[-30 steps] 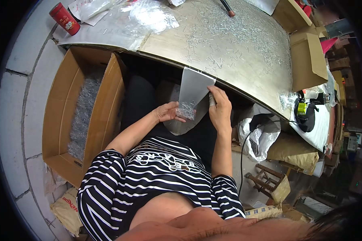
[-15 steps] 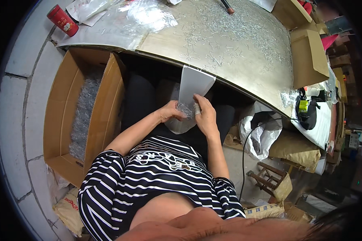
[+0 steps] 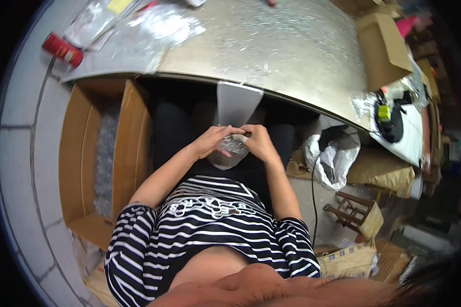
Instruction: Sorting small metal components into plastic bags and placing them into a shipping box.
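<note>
A grey, sheet-like chute (image 3: 238,102) slopes from the table edge down to my lap. At its lower end lies a cluster of small shiny wire pieces (image 3: 232,145), between my hands. My left hand (image 3: 210,141) curls round the cluster from the left, its fingers reaching over the top and its thumb below. My right hand (image 3: 257,141) has its fingertips bent together, meeting the left fingers at the cluster's upper edge. A pale wrap is on one right finger. Whatever the right fingertips pinch is too small to make out.
Many small wire pieces are scattered over the metal-topped table (image 3: 302,71). On my left stands an open carton (image 3: 130,138) with a heap of shiny pieces. A red can (image 3: 62,50) is at the far left. To the right are a white bag (image 3: 333,158) and a wooden stool (image 3: 361,217).
My hands have come together over the wire pieces; the left fingers now reach over the top and the right hand has left the chute's face. The whole view has shifted slightly.
</note>
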{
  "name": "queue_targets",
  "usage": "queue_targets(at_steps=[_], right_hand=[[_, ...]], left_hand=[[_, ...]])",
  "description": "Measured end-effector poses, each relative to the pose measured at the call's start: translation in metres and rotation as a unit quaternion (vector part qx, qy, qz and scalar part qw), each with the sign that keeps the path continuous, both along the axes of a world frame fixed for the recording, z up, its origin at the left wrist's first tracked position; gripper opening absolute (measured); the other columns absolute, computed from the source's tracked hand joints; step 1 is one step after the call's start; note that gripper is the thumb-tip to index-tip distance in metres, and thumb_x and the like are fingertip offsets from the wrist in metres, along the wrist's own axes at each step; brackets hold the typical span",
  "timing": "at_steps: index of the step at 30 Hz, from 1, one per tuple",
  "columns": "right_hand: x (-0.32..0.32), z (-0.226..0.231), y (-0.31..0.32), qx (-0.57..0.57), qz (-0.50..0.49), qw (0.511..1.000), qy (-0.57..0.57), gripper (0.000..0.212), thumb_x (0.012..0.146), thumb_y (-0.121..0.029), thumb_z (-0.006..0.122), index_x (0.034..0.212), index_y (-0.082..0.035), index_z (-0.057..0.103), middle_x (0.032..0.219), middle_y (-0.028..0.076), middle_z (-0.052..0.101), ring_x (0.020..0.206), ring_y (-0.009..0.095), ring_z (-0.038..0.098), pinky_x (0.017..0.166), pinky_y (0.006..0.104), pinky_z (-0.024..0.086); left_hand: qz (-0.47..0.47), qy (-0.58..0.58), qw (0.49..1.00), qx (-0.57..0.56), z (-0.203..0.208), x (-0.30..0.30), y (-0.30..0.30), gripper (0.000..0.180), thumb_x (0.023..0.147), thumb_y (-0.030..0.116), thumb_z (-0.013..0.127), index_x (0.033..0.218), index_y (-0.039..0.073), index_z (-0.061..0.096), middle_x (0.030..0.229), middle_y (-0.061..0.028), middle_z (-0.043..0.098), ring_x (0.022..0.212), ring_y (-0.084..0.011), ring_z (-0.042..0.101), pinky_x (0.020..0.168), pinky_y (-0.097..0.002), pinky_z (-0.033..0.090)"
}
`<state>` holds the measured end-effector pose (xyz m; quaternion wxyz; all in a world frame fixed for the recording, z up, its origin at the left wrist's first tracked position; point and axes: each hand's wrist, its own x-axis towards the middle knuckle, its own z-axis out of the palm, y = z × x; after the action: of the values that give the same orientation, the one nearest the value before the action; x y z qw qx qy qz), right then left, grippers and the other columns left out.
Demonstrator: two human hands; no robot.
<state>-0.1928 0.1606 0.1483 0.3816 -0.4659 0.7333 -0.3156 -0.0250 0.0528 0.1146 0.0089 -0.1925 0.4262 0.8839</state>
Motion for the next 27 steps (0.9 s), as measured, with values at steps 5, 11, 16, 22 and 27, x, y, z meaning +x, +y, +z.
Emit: queue_targets(at_steps=[5,11,16,22,27], right_hand=[[-0.03,0.031,-0.007,-0.163,-0.041,0.982,-0.081,0.012,0.079,-0.005,0.067,0.088,0.002,0.069,0.074,0.009,0.068,0.07,0.013,0.062,0.065,0.0302,0.049],[-0.179,0.064,0.052,-0.178,-0.374,0.896,0.162,0.011,0.082,-0.008,0.067,0.086,0.002,0.069,0.072,0.007,0.067,0.067,0.015,0.061,0.063,0.0282,0.047],[-0.267,0.034,0.063,-0.241,-0.457,0.791,0.328,0.008,0.081,-0.006,0.063,0.086,-0.001,0.067,0.081,0.017,0.067,0.076,0.033,0.065,0.07,0.0404,0.049],[-0.364,-0.014,0.049,-0.168,-0.325,0.686,0.629,0.005,0.075,-0.002,0.054,0.076,-0.005,0.058,0.075,0.016,0.059,0.073,0.037,0.058,0.064,0.0484,0.043],[-0.382,0.004,0.077,-0.043,-0.338,0.661,0.669,0.007,0.075,-0.003,0.061,0.081,0.0,0.063,0.082,0.018,0.063,0.083,0.037,0.061,0.077,0.045,0.048]], left_hand=[[0.126,-0.002,0.986,-0.112,0.044,-0.006,-0.012,0.05,0.101,0.04,0.044,0.125,-0.001,0.057,0.111,-0.0146,0.065,0.093,-0.0223,0.068,0.07,-0.03,0.059],[-0.001,-0.034,0.97,-0.241,0.054,-0.013,-0.02,0.037,0.097,0.031,0.051,0.101,-0.002,0.067,0.086,-0.012,0.07,0.072,-0.0178,0.069,0.056,-0.0225,0.05],[-0.135,-0.1,0.954,-0.247,0.049,-0.022,-0.006,0.023,0.093,0.018,0.054,0.084,0.001,0.066,0.072,-0.0057,0.067,0.051,-0.0095,0.059,0.044,-0.0204,0.039],[0.095,-0.029,0.802,-0.589,0.099,-0.071,-0.048,0.038,0.084,0.004,0.066,0.12,-0.002,0.055,0.11,-0.0119,0.06,0.089,-0.0171,0.061,0.072,-0.0268,0.052],[0.155,0.114,0.746,-0.637,0.121,-0.11,-0.065,0.036,0.085,0.006,0.062,0.12,0.0,0.054,0.115,-0.0166,0.056,0.101,-0.0283,0.062,0.089,-0.0367,0.051]])
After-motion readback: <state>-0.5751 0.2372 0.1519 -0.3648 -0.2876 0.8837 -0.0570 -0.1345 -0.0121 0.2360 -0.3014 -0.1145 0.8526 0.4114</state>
